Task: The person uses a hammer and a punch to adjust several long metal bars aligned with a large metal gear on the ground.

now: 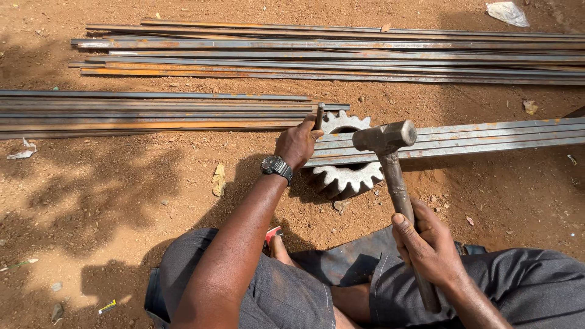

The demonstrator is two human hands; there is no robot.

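I see the left hand gripping a punch pointing 12 o'clock; the right hand clasps a hammer, apparently over flat bars and a gear.

Outdoor ground of reddish-brown packed dirt, lit by strong sunlight. Dappled leaf shadows fall across the left side. Scattered over the soil are small stones, dry leaves, and a crumpled scrap of pale plastic near the top right corner.

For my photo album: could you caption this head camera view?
Left hand steadies a punch on steel strips over a gear; right hand holds a hammer.
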